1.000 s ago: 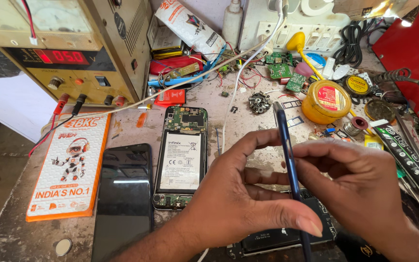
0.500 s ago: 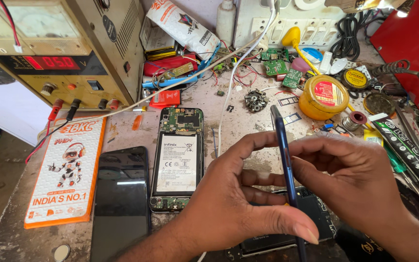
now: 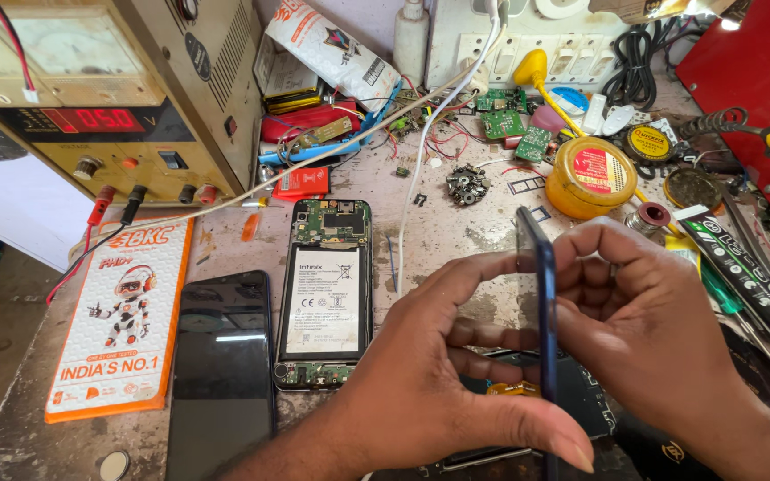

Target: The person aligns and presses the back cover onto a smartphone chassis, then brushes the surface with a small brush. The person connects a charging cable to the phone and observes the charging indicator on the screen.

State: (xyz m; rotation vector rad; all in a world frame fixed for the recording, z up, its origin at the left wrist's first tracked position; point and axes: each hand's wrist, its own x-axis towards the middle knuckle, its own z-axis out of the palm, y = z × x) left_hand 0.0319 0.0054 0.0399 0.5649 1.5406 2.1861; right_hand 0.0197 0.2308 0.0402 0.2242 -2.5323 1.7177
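**Blue panel held on edge between two hands**

Both hands are up over the bench, and between them stands a thin blue panel (image 3: 541, 303), edge-on to the camera, upright, so its face can't be read at all. The left hand (image 3: 443, 374) curls round it from the left, thumb stretched along the bottom, fingers bent in towards the panel. The right hand (image 3: 648, 312) closes from the other side, fingertips bunched against the top edge. Both grip it lightly, fingers part-curled, not fisted. The panel's lower end is lost behind the left thumb, and what lies on the bench under the hands is mostly hidden: only a dark slab and a scrap of orange show.

To the left, well clear, an opened phone (image 3: 324, 294) lies flat, its white-labelled battery and green board exposed. Beside it, a black screen (image 3: 222, 374), cut off at the bottom edge. Further left, an orange-and-white flat package (image 3: 122, 321) with a cartoon robot.

Behind, a beige power supply (image 3: 109, 98) with a red digit display, its top cropped. Right of centre, a round yellow tin (image 3: 592, 178) with a red label; a black-and-green tube (image 3: 741, 267) beside the right hand.
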